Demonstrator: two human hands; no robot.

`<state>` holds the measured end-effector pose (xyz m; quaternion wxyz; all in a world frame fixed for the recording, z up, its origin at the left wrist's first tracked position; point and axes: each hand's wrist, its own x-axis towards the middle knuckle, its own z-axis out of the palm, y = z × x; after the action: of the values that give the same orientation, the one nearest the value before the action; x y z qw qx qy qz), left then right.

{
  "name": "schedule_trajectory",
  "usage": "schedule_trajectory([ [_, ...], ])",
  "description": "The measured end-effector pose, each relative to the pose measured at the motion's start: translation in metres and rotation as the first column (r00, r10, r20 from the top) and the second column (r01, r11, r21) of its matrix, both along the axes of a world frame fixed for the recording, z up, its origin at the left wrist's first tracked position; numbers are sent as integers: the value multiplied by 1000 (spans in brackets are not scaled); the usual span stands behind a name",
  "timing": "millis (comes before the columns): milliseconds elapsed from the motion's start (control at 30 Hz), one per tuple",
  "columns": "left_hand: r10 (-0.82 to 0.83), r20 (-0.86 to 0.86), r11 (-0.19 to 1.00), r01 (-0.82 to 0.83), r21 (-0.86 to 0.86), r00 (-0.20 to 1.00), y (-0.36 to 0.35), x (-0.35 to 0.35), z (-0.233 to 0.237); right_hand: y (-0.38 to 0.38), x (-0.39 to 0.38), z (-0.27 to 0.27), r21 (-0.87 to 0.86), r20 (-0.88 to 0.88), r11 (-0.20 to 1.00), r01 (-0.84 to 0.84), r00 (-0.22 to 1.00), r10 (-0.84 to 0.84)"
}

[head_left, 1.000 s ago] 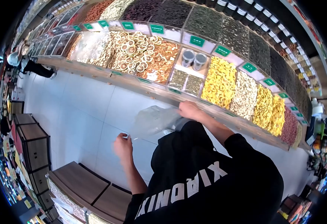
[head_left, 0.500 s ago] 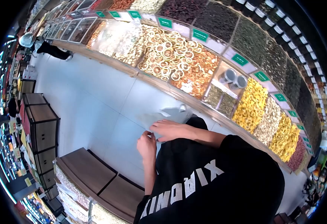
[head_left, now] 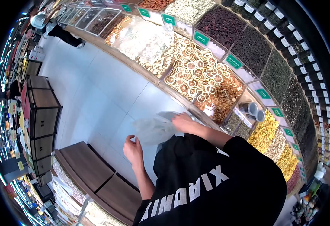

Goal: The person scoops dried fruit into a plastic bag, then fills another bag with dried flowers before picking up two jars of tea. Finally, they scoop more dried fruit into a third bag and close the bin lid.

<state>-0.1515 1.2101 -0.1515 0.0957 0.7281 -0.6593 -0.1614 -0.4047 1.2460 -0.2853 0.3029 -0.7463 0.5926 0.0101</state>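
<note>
A thin, translucent plastic bag (head_left: 155, 130) hangs between my two hands, above the floor and in front of my knees. My right hand (head_left: 183, 122) is closed on its right end, with the fingers curled under and partly hidden. At the bag's lower left edge is my left hand (head_left: 133, 150), fingers bent and thumb near the fingertips in a pinch; the film between them is hard to see.
A long wooden-edged counter on the right holds bins of dried lemon slices (head_left: 197, 71), yellow dried flowers (head_left: 264, 128) and metal tins (head_left: 252, 109). Low brown cabinets (head_left: 84, 162) stand at lower left. Another person (head_left: 55, 28) stands at the far left aisle.
My hands have moved apart, the left one leftward and the right one rightward, spreading the bag between them. The view has shifted, so the bins sit further right and lower.
</note>
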Motion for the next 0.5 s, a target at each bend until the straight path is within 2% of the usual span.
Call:
schedule_trajectory([
  [67,-28,5,999,28,45,1000,-22,13,-6,8,-14,-18,139,3,986,88,996,-90],
  [133,-46,9,996,46,75,999,-45,20,-9,31,-32,-19,-140,169,979,149,978,-125],
  [167,-91,10,993,90,70,996,-58,27,-18,26,-31,-28,-80,192,980,184,967,-166],
  [267,-187,18,978,184,95,982,-104,34,-31,-1,-10,-39,99,48,963,252,965,-257],
  [300,-223,-3,970,223,101,975,-121,33,-31,-13,-1,-27,153,1,943,294,955,-298],
  [400,-326,-76,935,334,118,942,-163,22,-26,-61,30,14,-17,120,955,295,949,-291],
  [467,-409,-103,899,420,121,907,-188,19,-21,-107,63,49,25,387,940,342,863,-324],
  [500,-491,-103,863,499,77,865,-199,21,-22,-128,82,54,-103,457,931,351,848,-269],
])
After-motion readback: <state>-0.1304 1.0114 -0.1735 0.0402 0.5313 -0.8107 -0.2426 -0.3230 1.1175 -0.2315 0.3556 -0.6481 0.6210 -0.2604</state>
